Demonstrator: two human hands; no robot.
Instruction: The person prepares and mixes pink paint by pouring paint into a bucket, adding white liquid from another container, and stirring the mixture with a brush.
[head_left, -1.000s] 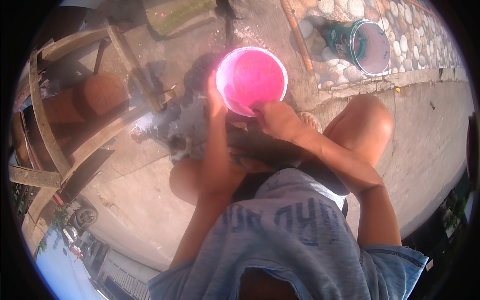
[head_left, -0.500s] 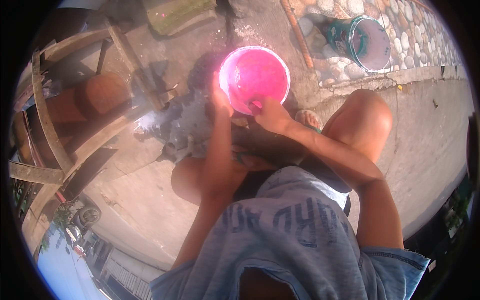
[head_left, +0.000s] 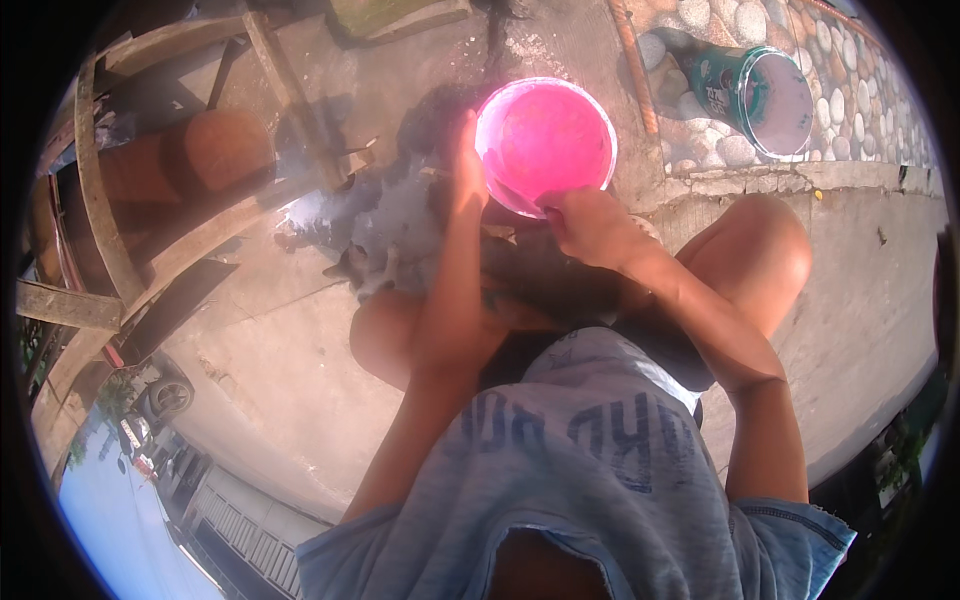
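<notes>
A bright pink bucket [head_left: 548, 135] with a pale rim is tilted so that its open mouth faces up toward me. My left hand [head_left: 468, 165] is held along the bucket's left outer side, supporting it. At the near right part of the rim is my right hand [head_left: 592, 228], its fingers closed and the fingertips reaching over the edge to the inside. A small dark pink bit shows at those fingertips, too little to name. The bucket's underside is hidden from view.
A teal bucket [head_left: 720, 85] lies on its side on pebbled paving [head_left: 840, 90] at far right. A wooden frame [head_left: 105, 190] stands at left over a rusty brown rounded object [head_left: 205, 150]. Dark, wet-looking ground lies left of the pink bucket. My bent knee [head_left: 755, 245] is at right.
The pink bucket and both hands appear farther right in the picture, as does much of the surroundings. My right hand's fingers have shifted along the near rim toward the right.
</notes>
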